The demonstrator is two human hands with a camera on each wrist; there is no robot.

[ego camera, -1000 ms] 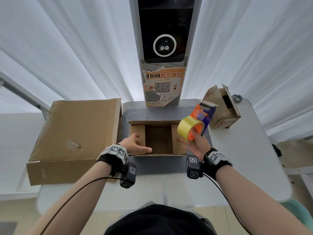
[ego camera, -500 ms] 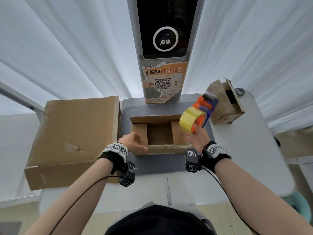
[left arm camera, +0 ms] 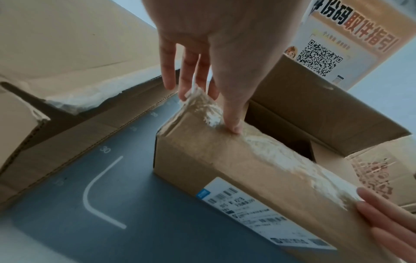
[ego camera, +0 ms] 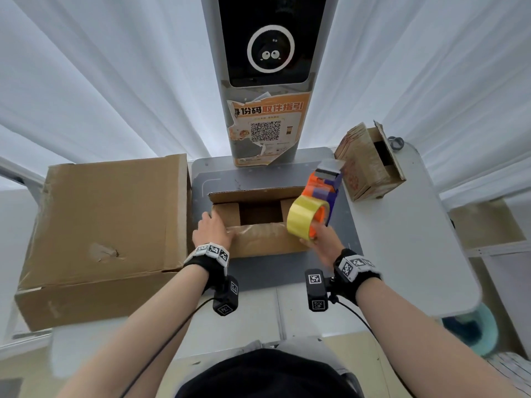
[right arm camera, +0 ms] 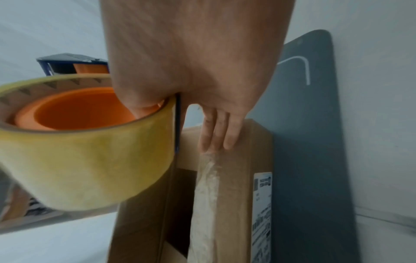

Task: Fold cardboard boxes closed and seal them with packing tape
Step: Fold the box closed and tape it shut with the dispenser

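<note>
A small brown cardboard box [ego camera: 258, 242] sits on a grey mat, its far flap [ego camera: 253, 193] standing open. The near flap [left arm camera: 258, 147], streaked with old clear tape, lies folded over the opening. My left hand [ego camera: 211, 228] presses the flap's left end with straight fingers, the thumb [left arm camera: 234, 128] on top. My right hand [ego camera: 316, 239] holds an orange and blue tape dispenser [ego camera: 321, 188] with a yellow tape roll [right arm camera: 85, 160], thumb hooked in the core. Its fingers [right arm camera: 216, 138] lie flat on the flap's right end.
A large closed cardboard box [ego camera: 109, 225] lies close on the left. Another small box [ego camera: 370, 165] stands open at the back right of the white table [ego camera: 416, 254], near a key ring [ego camera: 395, 143]. A grey kiosk pillar [ego camera: 270, 133] rises behind the mat [ego camera: 287, 271].
The near flap has swung up and over the opening. Both hands moved forward onto it, the right one bringing the dispenser down to the flap's right end.
</note>
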